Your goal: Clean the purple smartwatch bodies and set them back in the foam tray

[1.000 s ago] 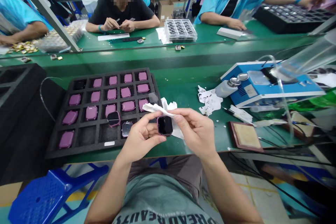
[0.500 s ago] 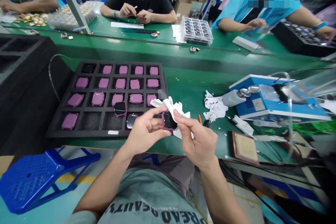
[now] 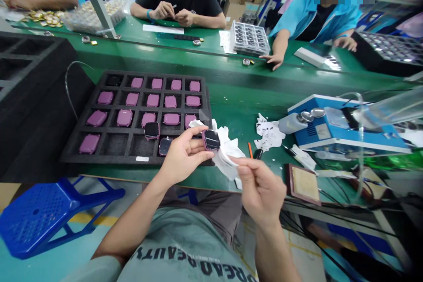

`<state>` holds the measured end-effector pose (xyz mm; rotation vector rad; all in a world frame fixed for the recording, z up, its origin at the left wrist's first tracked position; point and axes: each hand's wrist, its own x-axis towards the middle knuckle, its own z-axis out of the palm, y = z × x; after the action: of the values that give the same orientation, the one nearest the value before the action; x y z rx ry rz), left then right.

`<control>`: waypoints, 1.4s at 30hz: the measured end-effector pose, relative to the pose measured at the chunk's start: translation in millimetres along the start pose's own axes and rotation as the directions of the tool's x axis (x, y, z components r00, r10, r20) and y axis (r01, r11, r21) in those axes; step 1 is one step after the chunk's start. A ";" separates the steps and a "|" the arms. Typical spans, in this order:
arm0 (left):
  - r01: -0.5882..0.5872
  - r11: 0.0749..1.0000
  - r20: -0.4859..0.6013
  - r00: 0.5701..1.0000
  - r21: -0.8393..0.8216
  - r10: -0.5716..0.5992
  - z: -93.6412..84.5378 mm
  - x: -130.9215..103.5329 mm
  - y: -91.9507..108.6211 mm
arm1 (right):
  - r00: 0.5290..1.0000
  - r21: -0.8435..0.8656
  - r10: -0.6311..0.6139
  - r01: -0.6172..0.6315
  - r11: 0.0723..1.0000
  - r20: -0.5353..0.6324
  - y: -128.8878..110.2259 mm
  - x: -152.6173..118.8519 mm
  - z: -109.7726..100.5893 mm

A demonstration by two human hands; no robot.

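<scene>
My left hand grips a smartwatch by its edges; it has a dark screen and a purple case. Pinched in my right hand is a white wiping cloth, which spreads out beside and behind the watch. To the left lies a black foam tray, with purple watch cases in many compartments. One watch with its dark screen up rests on the tray's dividers. Another dark-screened watch is partly hidden by my left hand.
A blue machine, a metal-capped bottle and a stained white cloth are to the right. A framed sponge lies near the edge. A blue stool stands at lower left. Several people work across the bench.
My right hand has moved right and down, drawing the cloth off the watch screen, which shows more fully. Across the bench, the person at right has brought one hand down onto the bench.
</scene>
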<state>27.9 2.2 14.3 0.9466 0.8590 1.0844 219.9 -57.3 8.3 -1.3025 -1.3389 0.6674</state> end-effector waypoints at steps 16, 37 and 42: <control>-0.144 0.987 0.047 0.989 0.074 0.141 -7.3 4.3 7.1 | 0.809 0.751 0.517 -0.520 0.408 0.279 24.4 38.7 16.7; -0.140 0.983 0.137 0.983 0.122 0.123 -10.3 -1.5 1.6 | 0.926 0.424 0.287 -0.163 0.891 -0.247 -1.3 34.6 59.0; -0.141 0.982 0.139 0.983 0.125 0.124 -9.4 -2.4 -1.1 | 0.979 0.169 0.074 -0.042 0.985 -0.189 -0.3 25.2 52.3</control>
<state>19.1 1.5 10.2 1.1883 0.7769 1.0752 176.4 -19.2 3.7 -1.2435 -1.0683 0.6579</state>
